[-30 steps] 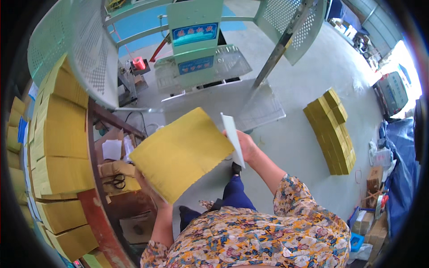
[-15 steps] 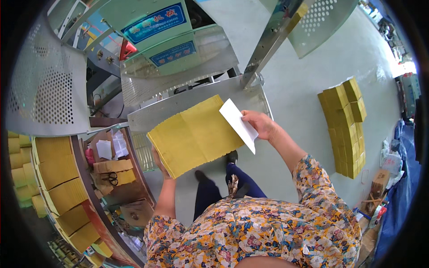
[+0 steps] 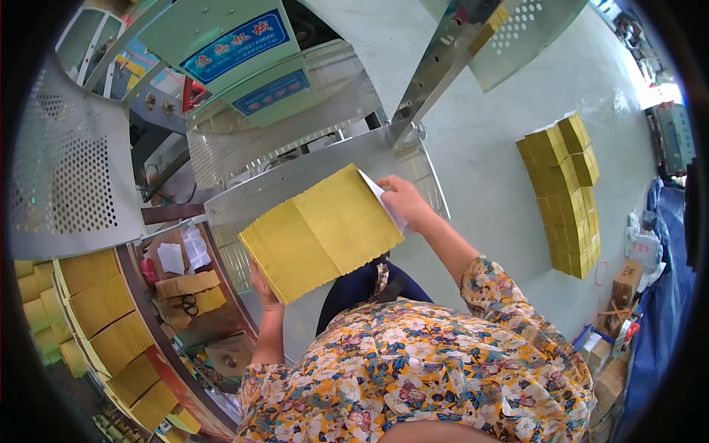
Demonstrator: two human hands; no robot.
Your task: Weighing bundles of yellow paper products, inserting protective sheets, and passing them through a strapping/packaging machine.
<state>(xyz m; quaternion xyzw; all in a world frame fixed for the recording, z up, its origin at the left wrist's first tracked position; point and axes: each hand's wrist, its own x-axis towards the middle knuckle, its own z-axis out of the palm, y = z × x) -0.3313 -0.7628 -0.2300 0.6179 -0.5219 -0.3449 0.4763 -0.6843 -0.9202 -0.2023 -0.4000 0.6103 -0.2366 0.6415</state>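
Observation:
A thick stack of yellow paper (image 3: 325,229) with wavy long edges and a crease across its middle is held tilted in front of me. My left hand (image 3: 264,286) grips its lower left end, with most of the fingers hidden underneath. At the opposite end, my right hand (image 3: 405,201) is closed on a white sheet (image 3: 371,184). Only a narrow strip of that sheet shows past the stack's right edge; the rest lies behind the yellow paper.
Beyond the stack is a metal machine table (image 3: 258,181) with a perforated guard (image 3: 81,170). To the left, a shelf holds more yellow paper stacks (image 3: 122,343), and scissors (image 3: 190,304) lie in a compartment. Yellow bundles (image 3: 561,196) stand on the floor at right, near a blue tarp (image 3: 661,295).
The white sheet, earlier overlapping the stack's right end in front, now sits mostly behind it. My right hand has come left toward the stack. The view has shifted slightly.

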